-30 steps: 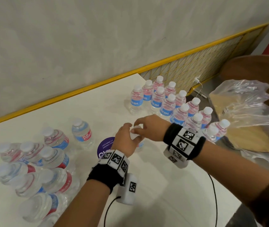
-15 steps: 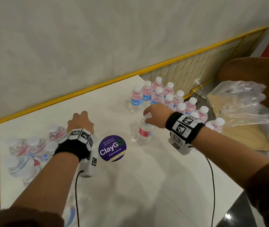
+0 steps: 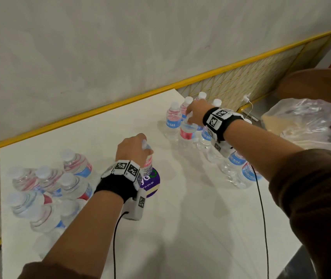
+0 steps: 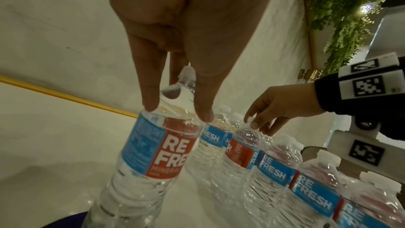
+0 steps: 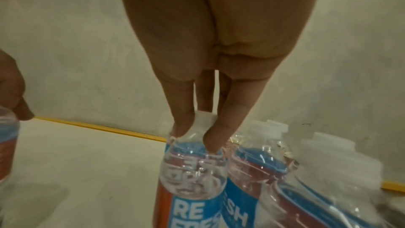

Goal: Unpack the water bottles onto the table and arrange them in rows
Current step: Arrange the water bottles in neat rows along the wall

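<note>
My left hand [image 3: 133, 149] grips a clear water bottle [image 3: 148, 161] by its neck, upright above the purple sticker; in the left wrist view the fingers [image 4: 151, 93] reach down round the bottle [image 4: 153, 148] with its red and blue label. My right hand [image 3: 196, 115] holds another bottle [image 3: 186, 131] by the cap at the left end of the rows [image 3: 209, 135]; the right wrist view shows its fingertips [image 5: 184, 124] pinching the white cap of that bottle [image 5: 192, 171]. A loose cluster of bottles [image 3: 45, 190] stands at the table's left.
A round purple sticker [image 3: 152, 183] lies mid-table. The white table [image 3: 180, 228] has bare room at the front. A crumpled plastic bag [image 3: 301, 125] lies off the right edge. A yellow mesh rail [image 3: 241, 75] runs along the back wall.
My left hand has lifted a bottle out of the left cluster and brought it right, over the sticker. My right hand has carried its bottle back to the end of the rows.
</note>
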